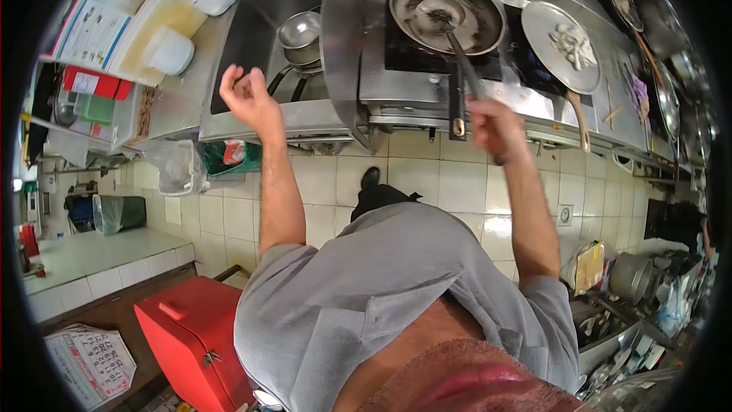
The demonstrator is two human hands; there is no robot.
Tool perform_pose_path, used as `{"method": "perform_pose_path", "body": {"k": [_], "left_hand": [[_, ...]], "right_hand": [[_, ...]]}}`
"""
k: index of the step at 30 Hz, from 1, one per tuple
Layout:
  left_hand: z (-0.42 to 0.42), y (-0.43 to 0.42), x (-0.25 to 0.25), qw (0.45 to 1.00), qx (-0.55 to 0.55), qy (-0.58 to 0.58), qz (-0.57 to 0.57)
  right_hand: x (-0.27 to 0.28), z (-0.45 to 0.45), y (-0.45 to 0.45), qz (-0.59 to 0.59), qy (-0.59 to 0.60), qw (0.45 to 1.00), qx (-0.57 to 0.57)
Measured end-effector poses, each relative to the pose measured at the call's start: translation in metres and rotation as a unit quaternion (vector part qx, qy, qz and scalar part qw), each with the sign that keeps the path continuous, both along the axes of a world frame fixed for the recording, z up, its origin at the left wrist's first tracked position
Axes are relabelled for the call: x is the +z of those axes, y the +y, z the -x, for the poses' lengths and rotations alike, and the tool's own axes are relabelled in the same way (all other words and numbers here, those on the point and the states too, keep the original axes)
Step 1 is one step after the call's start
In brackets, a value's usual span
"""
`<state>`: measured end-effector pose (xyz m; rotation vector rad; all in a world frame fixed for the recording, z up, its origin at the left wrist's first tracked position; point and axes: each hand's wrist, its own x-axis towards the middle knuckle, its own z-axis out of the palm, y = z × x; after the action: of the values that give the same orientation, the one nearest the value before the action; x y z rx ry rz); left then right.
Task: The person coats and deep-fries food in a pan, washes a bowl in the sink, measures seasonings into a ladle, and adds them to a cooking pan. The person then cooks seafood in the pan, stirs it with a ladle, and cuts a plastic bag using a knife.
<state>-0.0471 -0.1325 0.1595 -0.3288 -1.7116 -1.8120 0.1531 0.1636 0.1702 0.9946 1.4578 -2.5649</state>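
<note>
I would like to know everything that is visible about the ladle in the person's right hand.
The ladle looks metallic, with a round bowl and a long, straight, greyish handle. It slants towards the person, its bowl within the frying pan and its near end gripped by the right hand. Dark residue shows around the bowl's centre. Whether the bowl touches the pan is unclear.

Room above sink; metal partition bars way to frying pan.
</note>
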Motion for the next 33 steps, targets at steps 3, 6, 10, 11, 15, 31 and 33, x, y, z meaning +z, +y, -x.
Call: {"method": "perform_pose_path", "body": {"k": [3, 6, 10, 11, 15, 31, 33], "left_hand": [[0.084, -0.025, -0.025, 0.998, -0.011, -0.056, 0.012], [0.193, -0.044, -0.078, 0.980, 0.008, -0.124, 0.154], [0.308, -0.032, -0.137, 0.919, -0.057, -0.158, 0.356], [0.331, -0.025, -0.154, 0.916, -0.085, -0.150, 0.362], [0.380, -0.005, -0.193, 0.816, -0.049, -0.177, 0.548], [0.508, 0.149, -0.141, 0.922, -0.256, -0.168, 0.236], [0.421, 0.149, -0.086, 0.943, -0.281, -0.175, 0.027]], "right_hand": [[-0.012, 0.005, 0.013, -0.106, 0.006, 0.994, 0.019], [-0.026, 0.014, -0.043, -0.374, -0.080, 0.924, 0.007], [-0.005, 0.035, -0.090, -0.107, -0.041, 0.986, -0.121], [-0.003, 0.037, -0.091, -0.018, -0.018, 0.986, -0.163], [-0.017, 0.063, -0.103, -0.186, -0.100, 0.959, -0.190], [-0.067, 0.117, -0.162, -0.391, -0.172, 0.870, -0.249], [-0.031, 0.125, -0.185, -0.130, -0.099, 0.936, -0.310]]}}
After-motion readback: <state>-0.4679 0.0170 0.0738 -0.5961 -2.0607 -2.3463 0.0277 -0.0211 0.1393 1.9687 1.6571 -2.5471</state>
